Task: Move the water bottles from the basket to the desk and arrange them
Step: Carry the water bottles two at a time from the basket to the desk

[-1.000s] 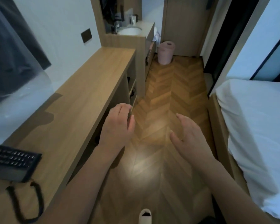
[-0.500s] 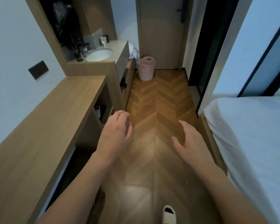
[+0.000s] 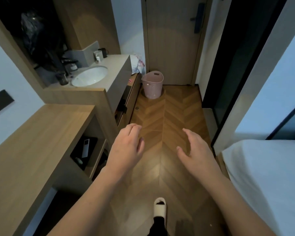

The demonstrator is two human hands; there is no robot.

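Ahead, one pink basket stands well beyond the left hand and right hand, both released, holding nothing.

- We see a herringbone wooden floor running to a closed pale wooden door.
- To the left stands a grey vanity counter holding an oval white sink, with a white cup near the back corner.
- In a shelf below the wooden top lies a black tray with a slim white remote.
- On the right we see a white bed.
- A white slipper is on the floor at the bottom.
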